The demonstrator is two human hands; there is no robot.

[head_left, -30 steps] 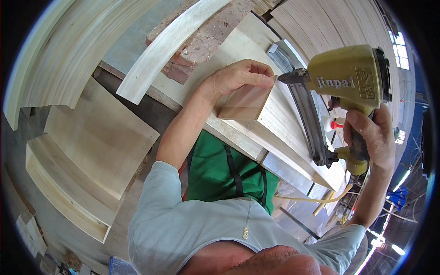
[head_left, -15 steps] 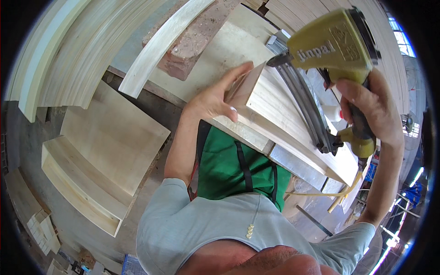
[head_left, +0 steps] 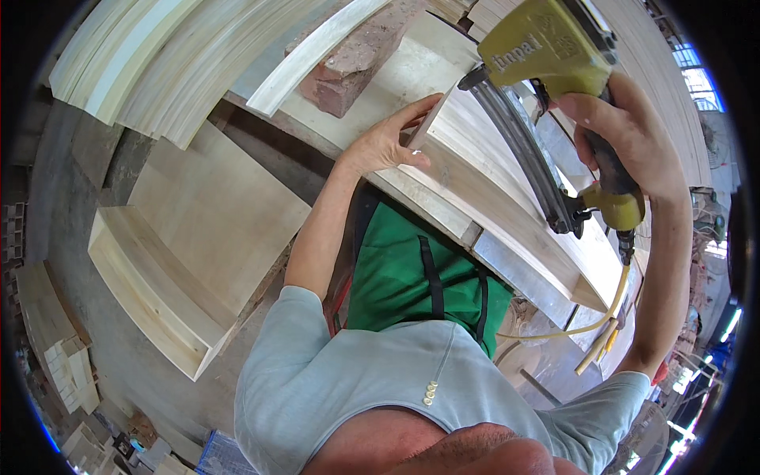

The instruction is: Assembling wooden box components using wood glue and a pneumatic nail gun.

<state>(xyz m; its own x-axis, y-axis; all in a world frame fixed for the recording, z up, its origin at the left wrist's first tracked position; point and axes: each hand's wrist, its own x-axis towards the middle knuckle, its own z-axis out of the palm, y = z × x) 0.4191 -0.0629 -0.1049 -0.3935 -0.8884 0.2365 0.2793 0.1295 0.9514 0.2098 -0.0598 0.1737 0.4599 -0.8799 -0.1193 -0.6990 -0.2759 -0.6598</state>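
My left hand (head_left: 388,141) lies flat with fingers apart on the end of a curved pale wooden piece (head_left: 507,202) resting on the workbench (head_left: 400,79). My right hand (head_left: 625,134) grips the handle of a yellow-green pneumatic nail gun (head_left: 554,47). The gun's nose points down at the upper edge of the wooden piece, just right of my left fingertips. Its long dark magazine (head_left: 526,154) runs down across the wood. A yellow air hose (head_left: 609,309) hangs from the handle's base.
A brick (head_left: 348,67) and a long curved wooden strip (head_left: 317,47) lie on the bench behind. Stacked curved boards (head_left: 158,55) fill the upper left. A curved wooden box frame (head_left: 182,261) sits on the floor at left, small wood blocks (head_left: 55,340) beyond it.
The nail gun has risen toward the top of the picture and moved left. My left hand has slid from on top of the piece to its near end.
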